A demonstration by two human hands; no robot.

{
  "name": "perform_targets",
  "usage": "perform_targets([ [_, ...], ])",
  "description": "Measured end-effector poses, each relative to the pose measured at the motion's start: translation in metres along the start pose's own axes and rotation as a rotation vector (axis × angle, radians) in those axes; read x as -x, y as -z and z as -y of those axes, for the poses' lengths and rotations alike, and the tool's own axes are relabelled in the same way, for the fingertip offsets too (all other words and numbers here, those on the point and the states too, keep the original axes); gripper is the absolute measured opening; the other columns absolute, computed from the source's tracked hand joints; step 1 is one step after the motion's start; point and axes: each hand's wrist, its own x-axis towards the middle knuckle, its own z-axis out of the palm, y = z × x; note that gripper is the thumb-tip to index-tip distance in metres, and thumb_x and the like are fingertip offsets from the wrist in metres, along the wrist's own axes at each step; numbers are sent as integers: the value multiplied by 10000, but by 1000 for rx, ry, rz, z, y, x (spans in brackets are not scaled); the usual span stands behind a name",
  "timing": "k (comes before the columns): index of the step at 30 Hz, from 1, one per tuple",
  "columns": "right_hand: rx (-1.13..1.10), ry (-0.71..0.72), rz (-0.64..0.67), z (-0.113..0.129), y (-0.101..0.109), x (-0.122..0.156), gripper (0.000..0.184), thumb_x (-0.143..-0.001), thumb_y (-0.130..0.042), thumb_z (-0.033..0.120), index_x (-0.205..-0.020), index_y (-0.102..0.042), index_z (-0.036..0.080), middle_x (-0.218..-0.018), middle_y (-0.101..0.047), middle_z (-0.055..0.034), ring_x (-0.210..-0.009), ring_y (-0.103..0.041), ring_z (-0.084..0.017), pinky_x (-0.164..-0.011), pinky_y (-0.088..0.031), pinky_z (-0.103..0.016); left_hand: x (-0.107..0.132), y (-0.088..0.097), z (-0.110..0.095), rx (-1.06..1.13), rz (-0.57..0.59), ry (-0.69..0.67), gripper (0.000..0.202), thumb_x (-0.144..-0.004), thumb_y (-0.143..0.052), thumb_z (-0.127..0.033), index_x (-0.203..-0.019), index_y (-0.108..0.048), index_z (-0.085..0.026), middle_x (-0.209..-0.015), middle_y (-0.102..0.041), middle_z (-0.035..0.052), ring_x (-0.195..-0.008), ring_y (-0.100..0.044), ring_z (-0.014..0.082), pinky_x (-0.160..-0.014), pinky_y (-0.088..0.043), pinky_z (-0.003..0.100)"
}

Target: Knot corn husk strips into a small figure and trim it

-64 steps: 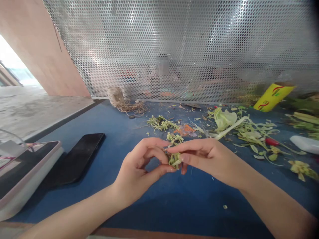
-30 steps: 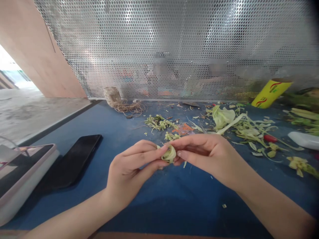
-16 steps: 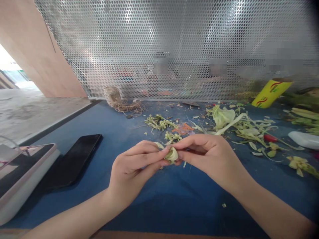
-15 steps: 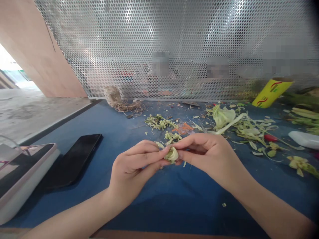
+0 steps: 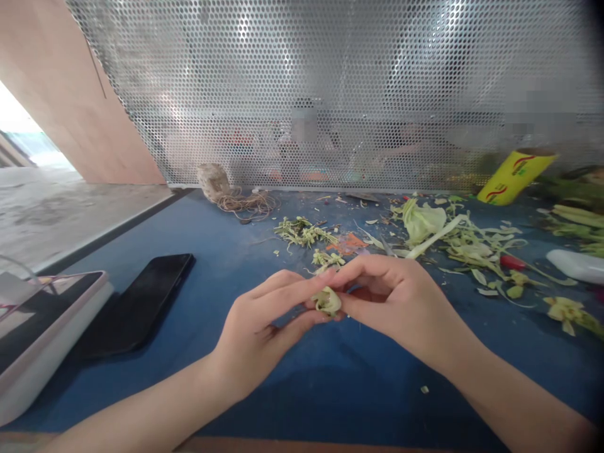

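A small rolled piece of pale green leaf (image 5: 327, 301) sits between the fingertips of both hands, above the blue table (image 5: 330, 384). My left hand (image 5: 264, 327) pinches it from the left with thumb and forefinger. From the right, my right hand (image 5: 394, 302) pinches it too, its fingers curled over the top. Part of the leaf roll is hidden by my fingers.
A black phone (image 5: 141, 302) and a white-edged device (image 5: 42, 333) lie at the left. Twine (image 5: 240, 202) lies near the perforated metal screen (image 5: 330, 94). Green leaf scraps (image 5: 453, 239), a red chilli (image 5: 512, 262), a yellow container (image 5: 512, 178) and a white object (image 5: 578, 265) fill the right side.
Both hands kept the leaf roll pinched and turned it slightly. My left hand shifted a little to the right and the roll sank lower between the fingertips.
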Motion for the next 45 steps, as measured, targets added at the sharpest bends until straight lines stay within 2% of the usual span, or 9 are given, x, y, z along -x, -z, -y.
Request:
perform_targets([
  [4, 49, 43, -4, 2, 0, 1, 63, -685, -628, 153, -732, -649, 190, -665, -667, 16, -622, -649, -110, -602, -543, -181, -1, 2, 0, -10, -7, -52, 368, -692, -638, -36, -1019, -623, -204, -828, -646, 25, -791, -602, 122, -714, -498, 209],
  [10, 30, 77, 39, 13, 2, 6, 161, -691, -629, 130, -807, -681, 229, -769, -697, 11, -694, -661, -127, -638, -551, -189, -2, 4, 1, 179, -52, -63, 348, -705, -638, -58, -1004, -621, -234, -811, -662, 24, -780, -595, 146, -721, -499, 275],
  [13, -10, 82, 47, 14, 2, 8, 183, -737, -583, 129, -842, -682, 242, -716, -691, 23, -650, -658, -113, -604, -552, -179, -2, 4, 1, 235, -42, -68, 317, -726, -625, -78, -996, -625, -244, -807, -672, 36, -772, -595, 167, -693, -503, 307],
  [20, 14, 60, 70, 7, 3, 4, 138, -749, -587, 159, -819, -686, 223, -736, -679, 18, -639, -649, -107, -612, -543, -182, -2, 3, 2, 224, -23, -15, 343, -697, -635, -25, -967, -636, -237, -804, -658, 31, -778, -589, 160, -700, -499, 288],
  [23, -33, 7, 98, 5, 4, 1, 123, -767, -579, 217, -842, -677, 213, -719, -682, 12, -631, -650, -111, -622, -543, -200, -2, 2, 1, 237, -28, 12, 338, -692, -639, -22, -961, -639, -227, -797, -650, 30, -778, -587, 148, -691, -499, 254],
  [28, -117, -4, 162, 3, 6, 0, 155, -737, -615, 188, -882, -668, 201, -716, -678, 7, -638, -649, -117, -658, -546, -229, -2, 1, 0, 273, -41, 64, 324, -700, -633, -36, -956, -643, -234, -806, -644, 33, -775, -589, 145, -676, -506, 236],
  [34, -142, -1, 152, -2, 4, -2, 192, -732, -601, 153, -901, -663, 218, -757, -676, 12, -609, -636, -99, -636, -546, -224, 2, -1, 4, 234, -17, 72, 442, -703, -634, -59, -1092, -576, -260, -810, -625, 28, -755, -592, 138, -696, -503, 244],
  [40, -104, -59, 73, -2, 1, 0, 191, -709, -601, 137, -876, -674, 195, -691, -672, 3, -623, -647, -120, -647, -547, -240, -2, -2, 2, 160, -44, 39, 331, -687, -646, -51, -966, -653, -227, -794, -661, 34, -734, -606, 140, -675, -508, 242],
  [45, -96, -31, 50, 0, 1, 0, 180, -718, -611, 167, -884, -673, 196, -719, -674, 3, -650, -653, -116, -661, -549, -228, -2, -4, 1, 219, -109, 207, 436, -683, -649, -56, -1069, -610, -254, -700, -635, -14, -688, -605, 112, -699, -518, 228],
])
